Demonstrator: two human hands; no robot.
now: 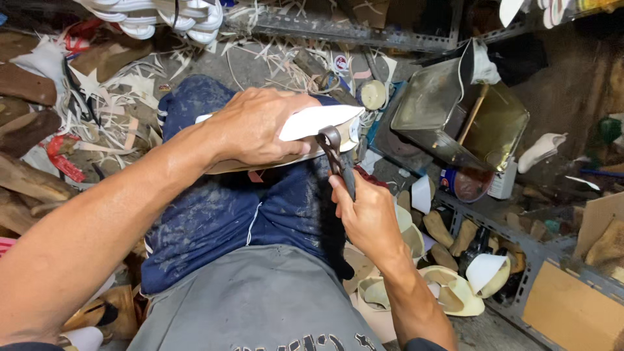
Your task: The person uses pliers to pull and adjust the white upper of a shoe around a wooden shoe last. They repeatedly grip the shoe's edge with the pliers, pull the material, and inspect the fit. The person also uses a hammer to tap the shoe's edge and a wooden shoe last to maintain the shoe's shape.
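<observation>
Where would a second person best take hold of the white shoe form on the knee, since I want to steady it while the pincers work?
Probably at the heel end of the shoe form, coming from the left side. The left hand already clamps the middle from above, and the pincers in the right hand bite the toe end on the right, so only the narrow heel end shows any free surface.

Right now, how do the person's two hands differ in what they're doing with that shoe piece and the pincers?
The left hand lies palm down over the white shoe piece, pressing it on the knee; the right hand wraps around the dark pincers in a fist. The left hand sits higher in view, the right hand lower and nearer the body. The left hand touches the shoe piece directly; the right hand meets it only through the pincers' head at its edge. Both are bare.
</observation>
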